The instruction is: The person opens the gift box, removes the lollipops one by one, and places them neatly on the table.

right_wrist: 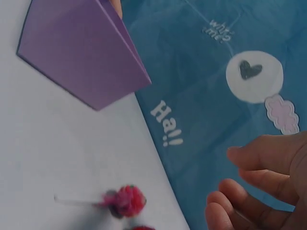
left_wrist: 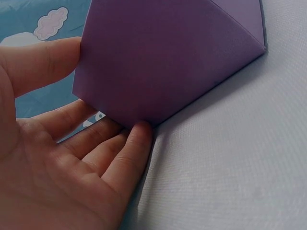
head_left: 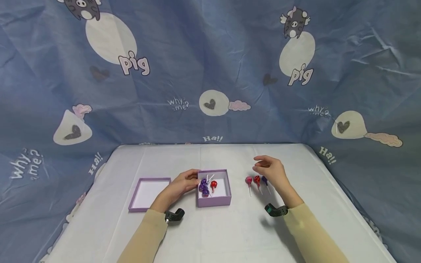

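A purple box (head_left: 214, 201) with a white inside stands on the table and holds several purple lollipops (head_left: 204, 186) and a red lollipop (head_left: 213, 185). My left hand (head_left: 181, 187) holds the box at its left side, with the thumb (left_wrist: 48, 64) and the other fingers against its edges. To the right, a pink lollipop (head_left: 248, 180), a red lollipop (head_left: 257, 179) and a dark purple lollipop (head_left: 264, 179) lie in a row, sticks towards me. Just above and behind them is my right hand (head_left: 271, 171), its fingers loosely bent with nothing between them.
A shallow purple-edged lid (head_left: 149, 194) lies inside up, left of the box, partly behind my left hand. A white cloth (head_left: 230, 233) covers the table. Beyond its back edge hangs a blue printed curtain (head_left: 171, 120).
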Demonstrator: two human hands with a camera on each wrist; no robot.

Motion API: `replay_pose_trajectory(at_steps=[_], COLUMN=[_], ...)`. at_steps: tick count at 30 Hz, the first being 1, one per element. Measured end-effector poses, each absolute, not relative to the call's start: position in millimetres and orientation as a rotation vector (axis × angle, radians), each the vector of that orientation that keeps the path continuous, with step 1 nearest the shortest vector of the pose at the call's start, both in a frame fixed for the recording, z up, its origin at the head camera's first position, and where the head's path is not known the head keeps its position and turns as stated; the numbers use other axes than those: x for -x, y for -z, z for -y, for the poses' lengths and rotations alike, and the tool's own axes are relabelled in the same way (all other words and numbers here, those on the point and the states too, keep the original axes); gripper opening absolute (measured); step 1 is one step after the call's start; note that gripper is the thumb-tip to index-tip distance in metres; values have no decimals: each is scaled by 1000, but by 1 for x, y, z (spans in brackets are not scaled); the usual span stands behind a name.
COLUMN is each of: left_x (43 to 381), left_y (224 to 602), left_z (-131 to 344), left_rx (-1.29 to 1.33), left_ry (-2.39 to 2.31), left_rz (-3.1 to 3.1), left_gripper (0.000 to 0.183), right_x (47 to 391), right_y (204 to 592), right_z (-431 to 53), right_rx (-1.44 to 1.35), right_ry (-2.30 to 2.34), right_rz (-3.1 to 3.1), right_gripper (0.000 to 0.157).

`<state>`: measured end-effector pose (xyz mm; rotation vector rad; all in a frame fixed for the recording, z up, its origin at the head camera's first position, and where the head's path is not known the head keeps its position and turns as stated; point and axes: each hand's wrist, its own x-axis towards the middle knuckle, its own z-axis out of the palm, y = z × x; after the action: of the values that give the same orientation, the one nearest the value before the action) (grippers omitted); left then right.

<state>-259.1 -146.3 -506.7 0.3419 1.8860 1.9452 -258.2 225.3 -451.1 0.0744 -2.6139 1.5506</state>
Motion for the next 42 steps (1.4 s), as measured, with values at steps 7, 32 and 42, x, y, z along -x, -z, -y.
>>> replay_pose_trajectory(at_steps=[7,32,42], left_x=[263,262,259], left_y=[505,504,505], left_z=[146,147,148], left_rx=[-328,-323,-330], left_ry=[-1933,-1924,-1946], left_rz=[-1890,-1891,-1884], left_gripper=[54,56,55], right_x=[261,262,252], right_y=[447,448,448], right_z=[-208,-146,-122], right_rx=[-127,-273,-375], right_ry=[-1609,-1716,-1746], right_rz=[2584,2546,2568], right_gripper=[34,30,32])
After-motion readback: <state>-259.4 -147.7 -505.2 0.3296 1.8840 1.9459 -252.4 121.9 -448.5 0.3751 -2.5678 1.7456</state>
